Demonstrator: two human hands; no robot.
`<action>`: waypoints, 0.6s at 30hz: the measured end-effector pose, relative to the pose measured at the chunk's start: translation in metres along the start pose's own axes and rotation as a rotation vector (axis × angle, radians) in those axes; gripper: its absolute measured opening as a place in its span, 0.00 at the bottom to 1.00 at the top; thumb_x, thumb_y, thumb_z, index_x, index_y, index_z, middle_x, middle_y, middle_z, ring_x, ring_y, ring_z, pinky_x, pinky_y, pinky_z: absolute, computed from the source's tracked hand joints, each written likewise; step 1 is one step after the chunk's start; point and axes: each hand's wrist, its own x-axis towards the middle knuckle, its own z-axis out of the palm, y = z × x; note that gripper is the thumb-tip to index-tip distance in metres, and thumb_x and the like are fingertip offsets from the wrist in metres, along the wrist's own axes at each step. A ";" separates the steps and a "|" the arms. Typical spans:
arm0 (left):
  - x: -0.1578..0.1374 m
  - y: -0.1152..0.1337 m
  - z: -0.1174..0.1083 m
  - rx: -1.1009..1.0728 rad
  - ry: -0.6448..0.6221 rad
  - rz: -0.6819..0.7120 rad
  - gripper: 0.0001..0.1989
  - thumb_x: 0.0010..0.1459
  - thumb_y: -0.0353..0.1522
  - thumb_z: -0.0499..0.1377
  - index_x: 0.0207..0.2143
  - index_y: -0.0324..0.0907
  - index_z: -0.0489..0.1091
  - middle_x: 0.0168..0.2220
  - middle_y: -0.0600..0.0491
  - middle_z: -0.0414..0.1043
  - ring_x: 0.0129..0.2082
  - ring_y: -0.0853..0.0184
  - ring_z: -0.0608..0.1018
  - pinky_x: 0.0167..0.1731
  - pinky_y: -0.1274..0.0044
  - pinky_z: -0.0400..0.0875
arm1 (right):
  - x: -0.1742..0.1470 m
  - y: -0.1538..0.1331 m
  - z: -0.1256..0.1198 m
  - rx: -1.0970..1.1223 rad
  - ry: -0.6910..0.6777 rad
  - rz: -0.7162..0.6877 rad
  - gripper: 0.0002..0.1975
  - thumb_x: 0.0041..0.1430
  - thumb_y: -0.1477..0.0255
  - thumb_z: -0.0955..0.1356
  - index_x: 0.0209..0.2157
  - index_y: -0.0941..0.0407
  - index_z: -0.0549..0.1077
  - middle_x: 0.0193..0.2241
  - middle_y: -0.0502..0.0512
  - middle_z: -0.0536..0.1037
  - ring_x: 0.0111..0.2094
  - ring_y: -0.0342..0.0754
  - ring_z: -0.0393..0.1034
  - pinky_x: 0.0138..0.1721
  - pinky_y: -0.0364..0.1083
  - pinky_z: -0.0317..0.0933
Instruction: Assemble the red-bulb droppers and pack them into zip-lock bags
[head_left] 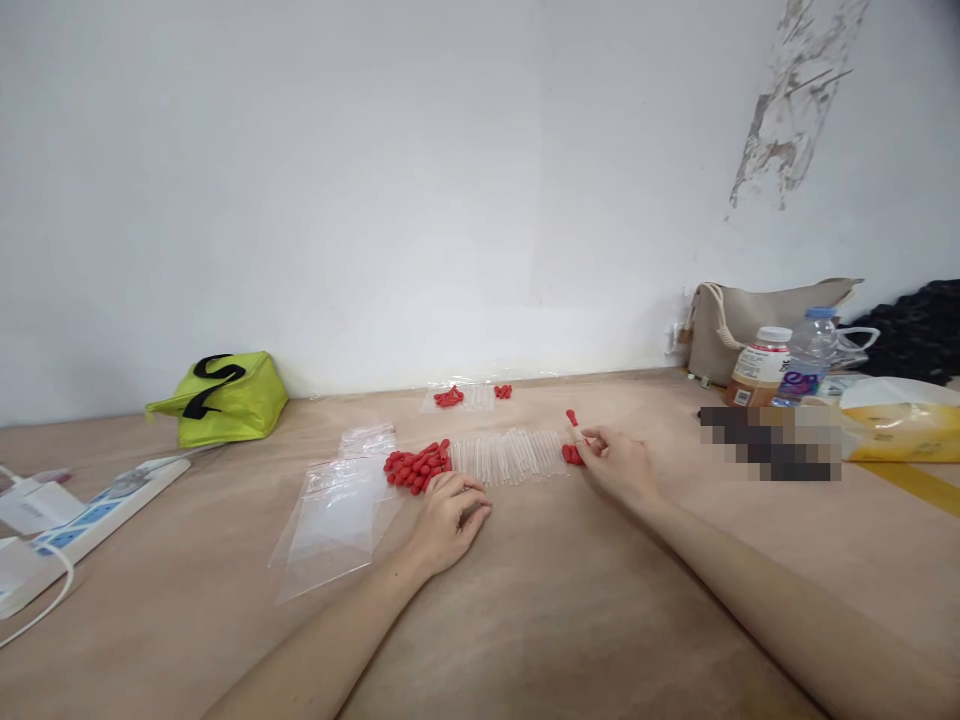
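Red on show: pinches a red-tipped tube in the right hand, beside a small red cluster; curls the left hand by the bigger red heap, cannot tell if gripping. Looks early: leaves many clear tubes bare on the bench.

A brown table bears red bulbs, clear tubes, plastic bags.
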 end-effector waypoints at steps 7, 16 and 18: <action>0.001 0.002 0.000 0.059 0.002 -0.010 0.05 0.54 0.30 0.55 0.28 0.45 0.70 0.33 0.55 0.70 0.36 0.65 0.69 0.45 0.66 0.52 | 0.010 0.007 0.006 -0.065 -0.092 0.065 0.11 0.49 0.64 0.63 0.31 0.52 0.73 0.25 0.51 0.75 0.32 0.51 0.68 0.37 0.49 0.46; 0.001 0.005 -0.002 0.058 -0.045 -0.028 0.06 0.55 0.30 0.54 0.27 0.44 0.69 0.31 0.57 0.71 0.35 0.66 0.69 0.46 0.66 0.48 | 0.009 0.000 0.012 -0.152 -0.122 0.059 0.12 0.50 0.64 0.61 0.33 0.52 0.73 0.28 0.53 0.76 0.33 0.53 0.68 0.38 0.52 0.47; 0.001 0.005 -0.002 0.058 -0.045 -0.033 0.06 0.55 0.29 0.54 0.27 0.44 0.69 0.31 0.57 0.71 0.36 0.67 0.69 0.46 0.66 0.47 | 0.009 -0.001 0.012 -0.175 -0.135 0.066 0.13 0.50 0.63 0.61 0.33 0.53 0.72 0.29 0.53 0.76 0.34 0.53 0.68 0.39 0.52 0.47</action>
